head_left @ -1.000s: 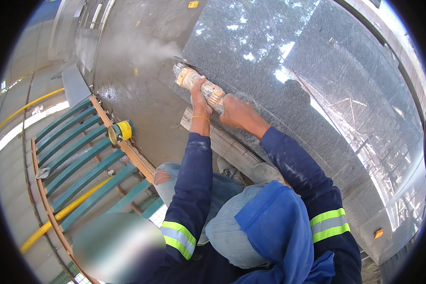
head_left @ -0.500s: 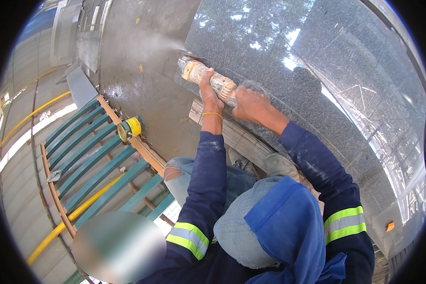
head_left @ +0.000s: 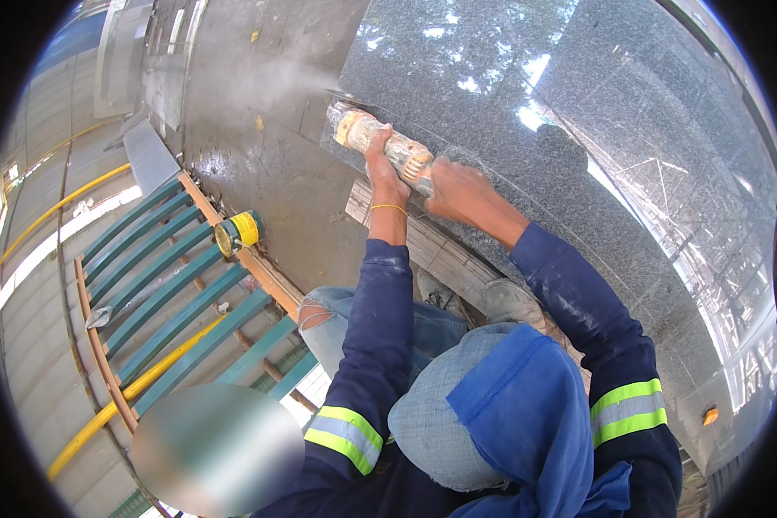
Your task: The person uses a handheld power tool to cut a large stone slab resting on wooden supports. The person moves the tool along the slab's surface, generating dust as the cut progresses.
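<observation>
A dusty orange-and-cream angle grinder lies slanted over the near left edge of a polished dark grey granite slab. My left hand is wrapped around the grinder's body, just behind its head. Closed on the rear end of the tool is my right hand. The thin disc sits at the slab's edge, and a plume of pale dust blows from it to the left. Light scratches or dust lines mark the slab beside the tool.
A wooden board runs along the slab's near side by my shoes. To the left stands a green slatted rack with a yellow-labelled can on its rail. A yellow pipe passes beneath. An orange piece lies at right.
The grinder and both hands have shifted very slightly to the right. The grip of each hand is the same, and dust still streams from the disc.
</observation>
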{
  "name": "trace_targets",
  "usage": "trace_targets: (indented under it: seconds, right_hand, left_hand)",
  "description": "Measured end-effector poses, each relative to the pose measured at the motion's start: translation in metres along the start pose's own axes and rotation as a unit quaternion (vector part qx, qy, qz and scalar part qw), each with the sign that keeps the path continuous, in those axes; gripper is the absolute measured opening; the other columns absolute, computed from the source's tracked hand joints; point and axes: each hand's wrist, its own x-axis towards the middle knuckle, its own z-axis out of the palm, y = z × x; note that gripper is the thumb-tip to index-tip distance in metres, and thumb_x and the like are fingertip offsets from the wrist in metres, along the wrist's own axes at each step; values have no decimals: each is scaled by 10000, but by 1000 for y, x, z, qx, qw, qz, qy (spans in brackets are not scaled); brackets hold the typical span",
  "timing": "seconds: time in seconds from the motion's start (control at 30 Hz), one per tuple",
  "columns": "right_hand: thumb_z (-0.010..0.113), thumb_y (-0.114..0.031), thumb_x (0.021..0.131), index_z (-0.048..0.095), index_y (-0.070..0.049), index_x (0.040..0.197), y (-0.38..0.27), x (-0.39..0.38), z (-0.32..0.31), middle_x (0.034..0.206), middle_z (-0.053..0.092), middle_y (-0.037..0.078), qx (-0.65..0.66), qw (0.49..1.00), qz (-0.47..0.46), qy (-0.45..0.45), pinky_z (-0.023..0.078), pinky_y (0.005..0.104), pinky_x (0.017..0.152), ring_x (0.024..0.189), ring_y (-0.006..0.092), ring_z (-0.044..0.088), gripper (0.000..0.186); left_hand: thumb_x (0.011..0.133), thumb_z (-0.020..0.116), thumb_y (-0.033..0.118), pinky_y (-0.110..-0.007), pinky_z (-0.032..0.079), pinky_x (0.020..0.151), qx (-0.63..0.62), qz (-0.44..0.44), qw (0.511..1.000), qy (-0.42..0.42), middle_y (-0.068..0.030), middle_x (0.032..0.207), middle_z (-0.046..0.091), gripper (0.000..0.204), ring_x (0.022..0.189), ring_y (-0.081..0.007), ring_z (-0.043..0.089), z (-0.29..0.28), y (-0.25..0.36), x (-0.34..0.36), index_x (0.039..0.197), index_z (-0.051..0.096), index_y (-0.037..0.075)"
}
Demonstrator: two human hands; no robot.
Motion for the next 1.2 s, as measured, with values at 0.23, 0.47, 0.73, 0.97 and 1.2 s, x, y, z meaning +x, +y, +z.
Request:
trace_targets:
  seconds: [0.23,0.47,0.73,0.97,1.2]
  right_hand:
    - [622,-62,760,599,116,1039,3,2,3,1042,682,324,4,1000,8,12,559,501,857,996,457,691,332]
    - [611,-57,768,623,104,1013,4,13,11,1045,684,310,18,999,-14,33,556,507,857,991,451,691,293]
    - [663,-144,746,577,130,1037,7,3,5,973,684,335,8,1000,-9,7,564,502,828,944,464,697,409]
    - [635,-98,757,587,133,1022,6,7,6,989,679,343,21,999,-16,19,559,513,829,950,466,695,355]
    - [629,-62,755,602,127,1031,3,11,9,1014,683,336,13,999,-25,27,559,510,839,964,458,696,336]
  left_hand:
    - [860,672,243,-475,581,670,-8,8,1000,8,-88,890,580,308,732,-289,640,-3,-4,7,1099,535,104]
    - [851,696,239,-439,573,688,3,-11,1000,-13,-71,879,594,310,755,-260,645,-6,1,14,1086,563,86]
    - [871,668,241,-475,584,671,0,8,1000,4,-78,887,576,331,743,-282,641,3,-1,-5,1140,526,110]
    - [845,702,237,-440,572,655,1,7,1000,16,-68,865,588,300,728,-248,642,1,1,2,1063,561,87]
    - [842,701,237,-439,569,650,-5,-17,1000,2,-74,832,589,274,691,-259,637,-3,3,13,1031,557,100]
